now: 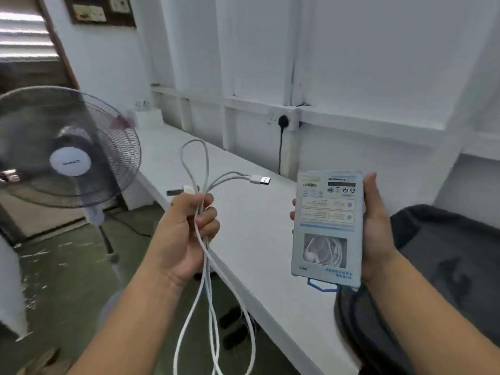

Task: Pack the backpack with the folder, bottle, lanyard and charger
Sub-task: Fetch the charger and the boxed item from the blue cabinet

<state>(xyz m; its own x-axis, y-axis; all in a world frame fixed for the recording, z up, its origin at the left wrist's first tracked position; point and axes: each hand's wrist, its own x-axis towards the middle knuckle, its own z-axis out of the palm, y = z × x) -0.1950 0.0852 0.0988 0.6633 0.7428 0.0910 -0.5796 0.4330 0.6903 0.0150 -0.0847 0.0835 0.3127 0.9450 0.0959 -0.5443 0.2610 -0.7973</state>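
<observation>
Both hands are raised above the near edge of the surface (243, 239), each closed on one item. The left hand (186, 228) is clenched in a fist around a bunched white charger cable (205, 266): smooth, round, flexible cord, doubled several times. One loop (194, 158) stands up above the fist, two metal USB plugs (261, 180) with white housings project sideways from it, and long loops hang below the wrist over the floor (67, 280). The right hand (376, 234) grasps a flat rectangular earphone package (327, 226) of pale blue printed card, upright and upside down, with the thumb along its right edge and fingertips showing at its left edge. A clear window in the lower half shows coiled white wire, and a blue hanger tab sits at the bottom. The surface is a long, smooth white counter with a straight front edge running diagonally; most of its visible top is bare between the hands and the white panelled wall (378, 63). A dark grey fabric backpack (446, 266), soft and rumpled, lies on the surface at the right, just beside and partly beneath the right forearm. A black plug (283, 121) sits in a wall socket with its cord dropping behind the surface. A pedestal fan (67, 147) with a round wire guard stands on the concrete floor to the left, well apart from the surface edge.
</observation>
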